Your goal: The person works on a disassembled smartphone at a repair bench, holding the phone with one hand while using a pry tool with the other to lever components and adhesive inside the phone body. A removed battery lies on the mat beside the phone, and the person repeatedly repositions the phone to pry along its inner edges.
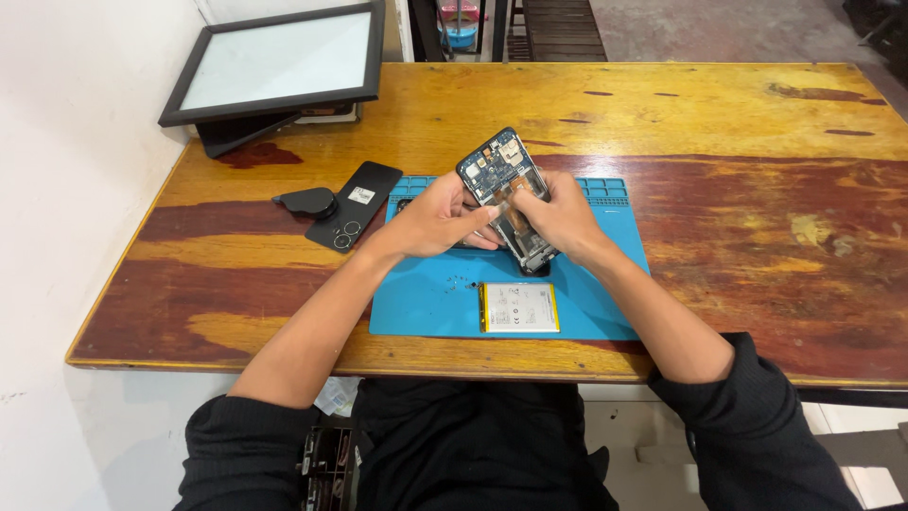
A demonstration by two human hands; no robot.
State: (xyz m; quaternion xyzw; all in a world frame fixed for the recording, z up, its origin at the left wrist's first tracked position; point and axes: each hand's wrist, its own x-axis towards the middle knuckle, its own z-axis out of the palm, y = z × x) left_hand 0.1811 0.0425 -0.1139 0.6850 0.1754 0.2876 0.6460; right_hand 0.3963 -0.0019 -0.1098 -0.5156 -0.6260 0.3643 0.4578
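**Opened phone held in both hands above a blue mat**

A slim black rectangular phone with its back removed is held tilted above a blue rubbery work mat; its exposed inside shows a dark blue circuit board with small metallic parts at the upper end and a bare frame lower down. The left hand is closed on the phone's left edge, fingers wrapped beneath and thumb across the front. The right hand is clamped on the lower right part, fingertips pressed onto the middle of the open interior. The phone thus lies between the two grips, its upper end standing clear above them.

Just below the grips, a flat rectangular battery with a white face and yellow edging lies flat on the mat, well apart from the hands. A few tiny dark specks, possibly screws, are scattered on the mat below the left grip. The shallow moulded compartments along the mat's far edge are seen behind the grips; their contents cannot be told.

Left of the left grip, on the glossy, worn wooden table, a flat black back cover with round camera openings lies beside a small black rounded piece. Farther off, a black-framed pale panel is propped at the table's corner.
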